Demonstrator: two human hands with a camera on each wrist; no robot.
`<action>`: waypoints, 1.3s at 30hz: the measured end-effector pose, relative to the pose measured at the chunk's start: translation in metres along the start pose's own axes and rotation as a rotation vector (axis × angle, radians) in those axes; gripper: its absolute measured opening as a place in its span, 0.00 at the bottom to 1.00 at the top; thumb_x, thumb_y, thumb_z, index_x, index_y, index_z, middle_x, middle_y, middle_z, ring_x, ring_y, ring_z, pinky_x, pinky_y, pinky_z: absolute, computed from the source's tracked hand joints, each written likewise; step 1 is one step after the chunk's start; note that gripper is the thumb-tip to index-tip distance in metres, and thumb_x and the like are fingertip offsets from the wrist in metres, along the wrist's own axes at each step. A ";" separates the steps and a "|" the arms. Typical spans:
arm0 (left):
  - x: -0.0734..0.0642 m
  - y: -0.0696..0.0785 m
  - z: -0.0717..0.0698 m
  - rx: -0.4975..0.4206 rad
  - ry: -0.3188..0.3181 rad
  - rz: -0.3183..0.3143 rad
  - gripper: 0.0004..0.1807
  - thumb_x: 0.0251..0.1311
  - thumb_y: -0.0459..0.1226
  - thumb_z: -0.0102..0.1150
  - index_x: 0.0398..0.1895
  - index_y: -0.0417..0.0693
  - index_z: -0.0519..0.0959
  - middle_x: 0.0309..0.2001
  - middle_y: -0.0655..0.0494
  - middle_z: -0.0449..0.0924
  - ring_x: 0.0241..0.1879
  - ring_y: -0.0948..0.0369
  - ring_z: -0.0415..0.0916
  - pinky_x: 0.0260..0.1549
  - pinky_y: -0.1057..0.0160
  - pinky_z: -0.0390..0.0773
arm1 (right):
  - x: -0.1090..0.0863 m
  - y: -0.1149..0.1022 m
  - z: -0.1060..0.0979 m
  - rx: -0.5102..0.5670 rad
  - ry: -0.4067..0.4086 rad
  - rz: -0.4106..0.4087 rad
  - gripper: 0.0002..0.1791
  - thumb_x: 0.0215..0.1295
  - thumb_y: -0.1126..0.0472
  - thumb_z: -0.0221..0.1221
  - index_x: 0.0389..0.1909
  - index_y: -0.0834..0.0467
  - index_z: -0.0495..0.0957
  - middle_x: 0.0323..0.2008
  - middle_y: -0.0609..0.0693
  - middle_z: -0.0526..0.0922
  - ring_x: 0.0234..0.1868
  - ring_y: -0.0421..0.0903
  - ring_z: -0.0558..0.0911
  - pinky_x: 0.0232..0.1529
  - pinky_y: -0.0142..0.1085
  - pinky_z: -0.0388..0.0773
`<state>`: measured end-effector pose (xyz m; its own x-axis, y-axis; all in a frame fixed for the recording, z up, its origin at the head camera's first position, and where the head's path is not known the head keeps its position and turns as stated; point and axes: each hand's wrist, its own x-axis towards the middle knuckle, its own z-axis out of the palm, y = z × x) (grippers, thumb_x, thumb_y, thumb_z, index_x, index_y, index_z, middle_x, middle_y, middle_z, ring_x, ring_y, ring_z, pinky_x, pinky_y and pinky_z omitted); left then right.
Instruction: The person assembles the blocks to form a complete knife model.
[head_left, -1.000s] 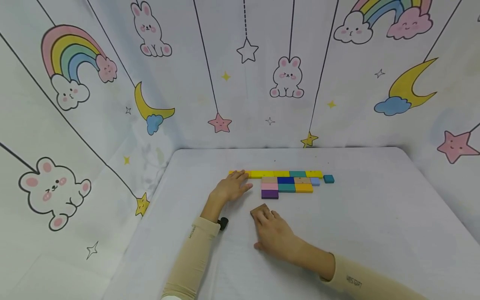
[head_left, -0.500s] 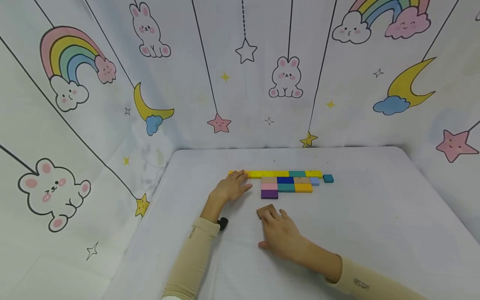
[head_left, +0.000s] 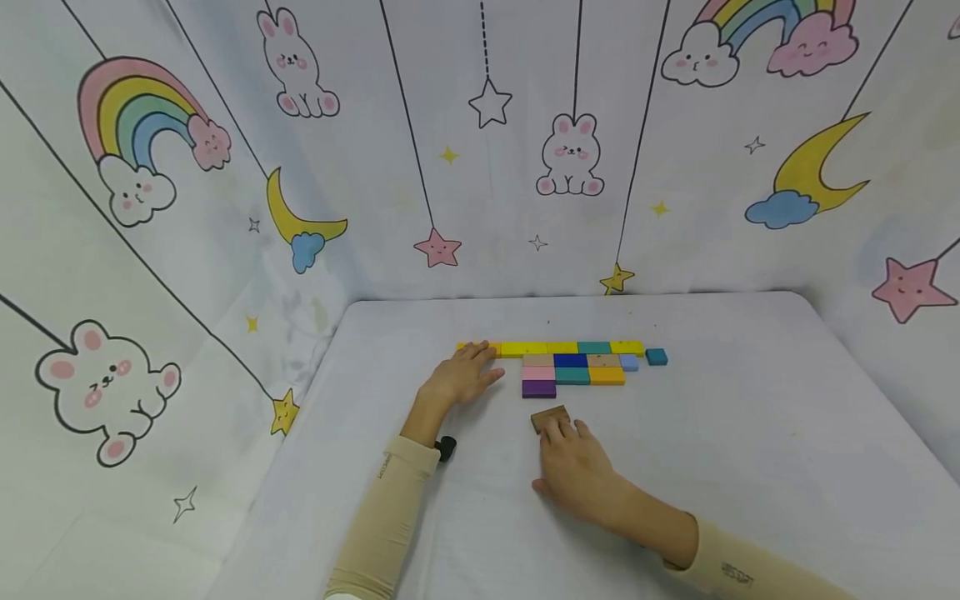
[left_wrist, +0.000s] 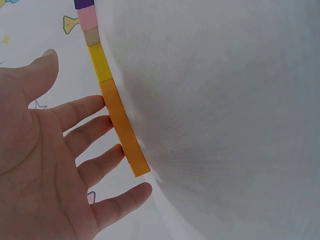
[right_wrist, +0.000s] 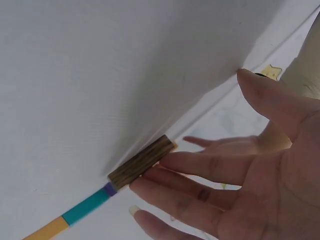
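Note:
My left hand (head_left: 457,379) rests at the left end of the long row of blocks, fingers spread and nearly straight. In the left wrist view, several fingertips touch an orange block (left_wrist: 124,129), with a yellow block (left_wrist: 100,62) adjoining it. My right hand (head_left: 579,468) lies over a brown wooden block (head_left: 548,415) in front of the rows. Its extended fingertips press on that block, and the thumb stands apart from it. In the right wrist view, the wood grain of the brown block's side shows, and no fingers curl round it.
Behind the brown block, shorter rows hold a purple block (head_left: 539,389), a pink block (head_left: 538,373), a dark blue block (head_left: 571,361) and an amber block (head_left: 607,377). One teal block (head_left: 656,357) lies apart at the right end. A patterned cloth (head_left: 510,192) backs the white table (head_left: 750,433).
The right hand has slid the brown block to the right and slightly away across the table. The left hand and the rows of blocks have stayed in place.

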<state>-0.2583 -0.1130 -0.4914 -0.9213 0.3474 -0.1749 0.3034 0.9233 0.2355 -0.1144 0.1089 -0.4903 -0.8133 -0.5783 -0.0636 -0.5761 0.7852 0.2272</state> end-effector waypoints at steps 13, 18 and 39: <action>-0.001 0.001 -0.001 -0.010 -0.003 0.005 0.36 0.80 0.59 0.42 0.82 0.52 0.62 0.83 0.52 0.53 0.82 0.48 0.49 0.75 0.41 0.61 | -0.008 0.017 0.000 0.089 0.032 0.013 0.41 0.63 0.36 0.70 0.55 0.71 0.83 0.55 0.62 0.79 0.60 0.59 0.80 0.66 0.60 0.75; 0.000 0.000 0.000 -0.008 -0.003 0.008 0.35 0.80 0.59 0.41 0.82 0.53 0.62 0.83 0.52 0.53 0.82 0.48 0.49 0.75 0.41 0.61 | -0.010 0.022 0.002 0.092 0.043 0.037 0.40 0.63 0.36 0.70 0.57 0.70 0.82 0.56 0.61 0.79 0.60 0.58 0.80 0.66 0.62 0.74; 0.002 0.000 0.000 0.010 -0.015 0.001 0.35 0.81 0.59 0.39 0.83 0.54 0.61 0.84 0.54 0.51 0.82 0.50 0.48 0.76 0.42 0.60 | -0.014 0.031 0.008 0.133 0.124 0.078 0.40 0.62 0.38 0.71 0.58 0.70 0.80 0.55 0.61 0.80 0.59 0.59 0.81 0.65 0.63 0.74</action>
<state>-0.2599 -0.1125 -0.4921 -0.9173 0.3503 -0.1895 0.3065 0.9246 0.2261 -0.1216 0.1435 -0.4902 -0.8445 -0.5307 0.0715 -0.5237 0.8464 0.0962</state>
